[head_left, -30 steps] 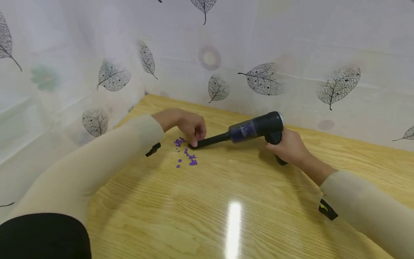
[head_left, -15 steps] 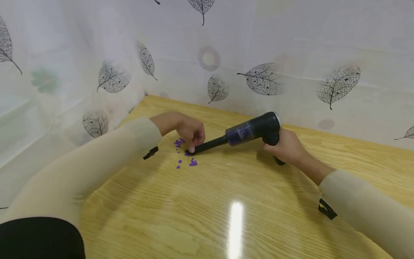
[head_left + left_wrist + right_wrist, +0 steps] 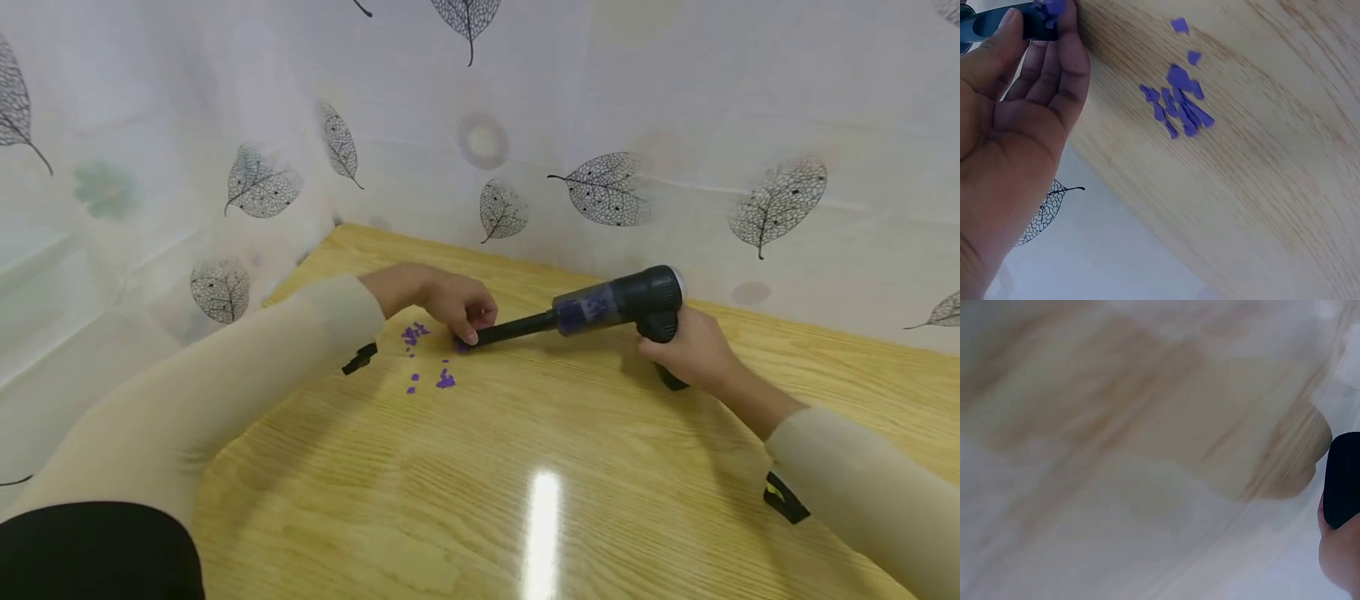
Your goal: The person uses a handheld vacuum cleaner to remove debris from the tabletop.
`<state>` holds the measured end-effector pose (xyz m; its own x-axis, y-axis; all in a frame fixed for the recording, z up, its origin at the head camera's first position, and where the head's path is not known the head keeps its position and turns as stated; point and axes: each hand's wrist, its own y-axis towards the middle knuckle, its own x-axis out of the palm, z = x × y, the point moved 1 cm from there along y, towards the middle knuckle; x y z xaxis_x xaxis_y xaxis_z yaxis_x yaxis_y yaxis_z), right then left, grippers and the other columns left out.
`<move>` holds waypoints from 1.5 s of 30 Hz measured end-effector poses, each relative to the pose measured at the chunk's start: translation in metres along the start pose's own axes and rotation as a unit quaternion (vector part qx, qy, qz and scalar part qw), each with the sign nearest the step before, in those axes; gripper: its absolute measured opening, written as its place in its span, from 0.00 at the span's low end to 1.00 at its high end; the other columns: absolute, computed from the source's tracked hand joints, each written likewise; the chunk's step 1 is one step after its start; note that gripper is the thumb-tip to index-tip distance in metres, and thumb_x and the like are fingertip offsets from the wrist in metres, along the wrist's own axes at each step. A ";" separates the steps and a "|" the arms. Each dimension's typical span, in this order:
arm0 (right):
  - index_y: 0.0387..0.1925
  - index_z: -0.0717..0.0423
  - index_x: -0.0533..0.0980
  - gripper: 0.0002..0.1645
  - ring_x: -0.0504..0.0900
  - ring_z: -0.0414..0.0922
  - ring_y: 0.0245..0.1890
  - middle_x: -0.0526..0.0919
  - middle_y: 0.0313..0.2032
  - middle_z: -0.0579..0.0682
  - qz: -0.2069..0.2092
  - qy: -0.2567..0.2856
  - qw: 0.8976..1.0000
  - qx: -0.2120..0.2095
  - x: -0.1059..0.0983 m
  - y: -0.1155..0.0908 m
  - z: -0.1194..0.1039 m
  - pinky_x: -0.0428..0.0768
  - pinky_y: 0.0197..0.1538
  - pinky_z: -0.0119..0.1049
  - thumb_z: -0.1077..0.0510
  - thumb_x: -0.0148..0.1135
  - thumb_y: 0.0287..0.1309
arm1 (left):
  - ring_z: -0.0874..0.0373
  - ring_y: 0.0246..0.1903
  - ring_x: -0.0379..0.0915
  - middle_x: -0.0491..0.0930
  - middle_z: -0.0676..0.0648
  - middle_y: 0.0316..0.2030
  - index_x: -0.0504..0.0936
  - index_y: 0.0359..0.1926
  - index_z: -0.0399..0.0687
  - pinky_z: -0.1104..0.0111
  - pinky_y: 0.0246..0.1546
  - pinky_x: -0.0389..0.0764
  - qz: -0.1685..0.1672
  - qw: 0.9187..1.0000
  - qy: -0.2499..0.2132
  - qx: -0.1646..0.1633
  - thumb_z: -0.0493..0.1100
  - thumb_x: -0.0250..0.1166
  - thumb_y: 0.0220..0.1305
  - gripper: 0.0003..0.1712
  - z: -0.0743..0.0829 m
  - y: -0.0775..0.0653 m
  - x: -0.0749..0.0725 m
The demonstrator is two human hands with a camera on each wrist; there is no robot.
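My right hand (image 3: 693, 346) grips the handle of a black handheld vacuum cleaner (image 3: 648, 293), whose clear bin shows purple inside. Only the handle's black end (image 3: 1342, 481) and part of that hand show in the right wrist view. My left hand (image 3: 457, 304) pinches the long narrow nozzle (image 3: 517, 327) close to its tip, thumb on one side and fingers on the other. Purple scraps (image 3: 1052, 7) cluster at the nozzle's mouth in the left wrist view. More purple scraps (image 3: 1185, 106), flat and paper-like, lie loose on the table to the left of the nozzle.
The wood-grain table (image 3: 420, 467) meets a pale leaf-printed cloth (image 3: 420, 108) at its back and left. A bright light reflection (image 3: 542, 533) crosses the table's front. Something black (image 3: 97, 550) covers the lower left corner of the head view.
The nozzle tip swung toward me over the scraps, then went back and to the right, both hands moving with it. Fewer scraps lie in the middle; some purple now sits at the tip.
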<state>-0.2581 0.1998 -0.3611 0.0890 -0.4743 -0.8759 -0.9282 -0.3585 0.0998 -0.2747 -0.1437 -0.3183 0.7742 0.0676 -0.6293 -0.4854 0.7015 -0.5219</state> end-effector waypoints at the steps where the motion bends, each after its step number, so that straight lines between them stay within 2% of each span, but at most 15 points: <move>1: 0.32 0.61 0.68 0.18 0.68 0.48 0.21 0.71 0.23 0.53 -0.001 0.001 1.000 0.000 0.000 -0.001 0.001 0.67 0.24 0.41 0.50 0.61 0.50 | 0.57 0.31 0.73 0.72 0.47 0.28 0.68 0.32 0.41 0.69 0.34 0.71 -0.004 1.000 -0.027 -0.006 0.35 0.61 0.58 0.08 0.001 0.000 0.001; 4: 0.33 0.61 0.68 0.18 0.68 0.47 0.21 0.71 0.23 0.53 0.000 0.003 1.000 0.000 0.000 -0.004 0.003 0.68 0.24 0.41 0.51 0.61 0.50 | 0.52 0.35 0.78 0.76 0.44 0.31 0.68 0.34 0.39 0.67 0.36 0.76 -0.010 0.996 -0.089 -0.023 0.33 0.60 0.58 0.08 0.003 0.000 0.003; 8: 0.33 0.61 0.68 0.18 0.68 0.47 0.21 0.71 0.23 0.52 0.003 0.006 1.000 -0.002 0.000 -0.005 0.004 0.68 0.24 0.41 0.51 0.60 0.50 | 0.54 0.34 0.76 0.75 0.45 0.31 0.68 0.35 0.40 0.68 0.36 0.76 -0.004 0.997 -0.077 -0.023 0.33 0.61 0.58 0.08 0.002 0.001 0.004; 12: 0.33 0.61 0.68 0.18 0.67 0.46 0.21 0.71 0.22 0.51 0.003 0.009 1.000 -0.006 0.000 -0.005 0.004 0.67 0.24 0.41 0.51 0.60 0.50 | 0.52 0.36 0.77 0.76 0.43 0.32 0.68 0.37 0.38 0.66 0.40 0.77 -0.017 0.993 -0.114 -0.025 0.32 0.59 0.59 0.08 0.002 0.001 0.004; 15: 0.33 0.61 0.68 0.18 0.68 0.46 0.20 0.71 0.22 0.51 0.005 0.012 1.000 -0.006 0.001 -0.004 0.004 0.68 0.24 0.41 0.51 0.61 0.50 | 0.47 0.40 0.77 0.78 0.37 0.37 0.67 0.38 0.35 0.62 0.46 0.77 -0.033 0.983 -0.176 -0.029 0.29 0.57 0.59 0.08 0.001 0.001 0.004; 18: 0.33 0.61 0.69 0.18 0.68 0.46 0.21 0.72 0.22 0.51 0.011 0.014 1.000 -0.009 0.001 -0.004 0.004 0.69 0.24 0.41 0.51 0.61 0.49 | 0.46 0.42 0.77 0.78 0.34 0.41 0.66 0.39 0.34 0.60 0.48 0.76 -0.038 0.975 -0.217 -0.029 0.27 0.55 0.59 0.08 -0.001 0.001 0.005; 21: 0.33 0.61 0.69 0.17 0.69 0.47 0.21 0.73 0.23 0.52 0.021 0.017 1.000 -0.013 0.001 -0.004 0.004 0.70 0.25 0.41 0.52 0.61 0.48 | 0.44 0.43 0.76 0.76 0.32 0.43 0.65 0.38 0.33 0.59 0.50 0.75 -0.043 0.962 -0.267 -0.029 0.26 0.55 0.57 0.09 -0.004 0.000 0.006; 23: 0.32 0.60 0.69 0.16 0.69 0.47 0.22 0.73 0.23 0.53 0.026 0.020 0.999 -0.016 0.001 -0.003 0.003 0.70 0.26 0.42 0.53 0.61 0.48 | 0.43 0.43 0.75 0.76 0.31 0.44 0.65 0.38 0.33 0.58 0.50 0.75 -0.045 0.956 -0.288 -0.031 0.26 0.55 0.57 0.09 -0.005 -0.001 0.006; 25: 0.32 0.60 0.69 0.16 0.70 0.47 0.22 0.73 0.23 0.53 0.028 0.022 0.999 -0.018 0.001 -0.003 0.003 0.70 0.27 0.42 0.53 0.62 0.48 | 0.43 0.42 0.75 0.76 0.31 0.44 0.66 0.37 0.33 0.58 0.49 0.75 -0.047 0.955 -0.291 -0.031 0.27 0.55 0.57 0.08 -0.005 -0.001 0.006; 26: 0.32 0.60 0.69 0.16 0.69 0.47 0.22 0.73 0.23 0.53 0.028 0.022 0.999 -0.019 0.001 -0.003 0.002 0.70 0.27 0.42 0.53 0.61 0.48 | 0.43 0.41 0.75 0.76 0.32 0.43 0.66 0.37 0.34 0.59 0.48 0.75 -0.046 0.956 -0.288 -0.032 0.27 0.55 0.57 0.08 -0.005 -0.002 0.005; 30: 0.32 0.60 0.69 0.16 0.69 0.47 0.21 0.73 0.23 0.53 0.024 0.021 0.999 -0.018 0.001 -0.003 0.001 0.70 0.26 0.42 0.53 0.61 0.48 | 0.52 0.35 0.74 0.77 0.39 0.37 0.68 0.35 0.37 0.66 0.39 0.75 -0.037 0.972 -0.228 -0.032 0.31 0.58 0.57 0.07 -0.005 -0.003 0.003; 33: 0.32 0.61 0.69 0.16 0.69 0.47 0.20 0.72 0.22 0.53 0.016 0.020 1.000 -0.015 0.001 -0.003 0.001 0.70 0.25 0.42 0.52 0.61 0.49 | 0.57 0.31 0.69 0.75 0.45 0.31 0.70 0.34 0.38 0.68 0.34 0.73 -0.021 0.984 -0.175 -0.026 0.33 0.61 0.55 0.08 -0.006 -0.003 0.002; 37: 0.32 0.61 0.69 0.17 0.68 0.47 0.19 0.72 0.21 0.53 0.015 0.009 1.000 -0.019 0.002 -0.002 -0.001 0.69 0.24 0.41 0.52 0.61 0.49 | 0.57 0.30 0.70 0.75 0.47 0.30 0.76 0.34 0.40 0.66 0.36 0.75 0.007 0.995 -0.095 -0.015 0.36 0.66 0.52 0.09 -0.008 -0.002 0.000; 42: 0.32 0.60 0.68 0.17 0.66 0.47 0.18 0.70 0.19 0.51 0.015 0.002 0.999 -0.035 0.007 0.002 -0.007 0.66 0.21 0.40 0.52 0.61 0.49 | 0.56 0.35 0.74 0.80 0.49 0.31 0.81 0.33 0.45 0.67 0.41 0.76 0.025 1.000 0.010 -0.009 0.39 0.71 0.47 0.11 -0.010 -0.002 -0.002; 45: 0.32 0.60 0.68 0.17 0.66 0.46 0.17 0.70 0.18 0.51 0.013 0.004 0.999 -0.045 0.009 0.003 -0.011 0.66 0.21 0.40 0.52 0.62 0.48 | 0.57 0.34 0.74 0.80 0.50 0.29 0.82 0.31 0.46 0.67 0.40 0.77 0.018 0.999 0.033 -0.002 0.40 0.72 0.45 0.10 -0.010 -0.005 -0.001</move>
<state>-0.2559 0.1853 -0.3635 0.0687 -0.4915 -0.8682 -0.8938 -0.4169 0.1652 -0.2777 -0.1544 -0.3210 0.7283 0.0462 -0.6837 -0.5143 0.6963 -0.5007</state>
